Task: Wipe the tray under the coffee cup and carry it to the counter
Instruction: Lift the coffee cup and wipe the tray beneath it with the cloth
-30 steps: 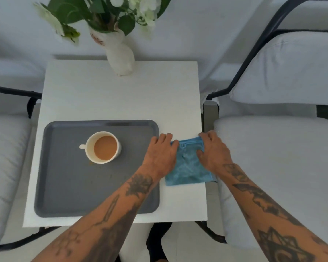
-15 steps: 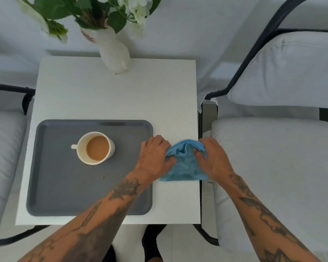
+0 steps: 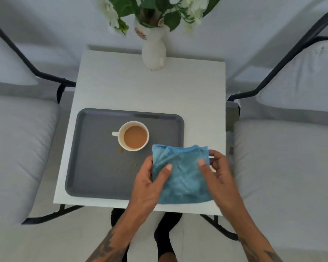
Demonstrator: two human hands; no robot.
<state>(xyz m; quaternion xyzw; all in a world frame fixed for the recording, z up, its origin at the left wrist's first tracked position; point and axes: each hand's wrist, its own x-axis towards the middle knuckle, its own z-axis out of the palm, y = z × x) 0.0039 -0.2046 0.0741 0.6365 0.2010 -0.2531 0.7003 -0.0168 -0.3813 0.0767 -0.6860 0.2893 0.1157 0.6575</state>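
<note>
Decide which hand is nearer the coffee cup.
Left. The left hand holds the blue cloth just below and right of the coffee cup; the right hand grips the cloth's far side.

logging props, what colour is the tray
Dark grey tray, seen in the head view.

Single head-mounted wide-angle cam, no 2nd view, so no shared area. It looks steeply down and fwd over the white table (image 3: 150,91); vase (image 3: 154,52) at 12 o'clock. Close range: both forearms enter from 6 o'clock, chair cushions bend at frame edges.
</note>
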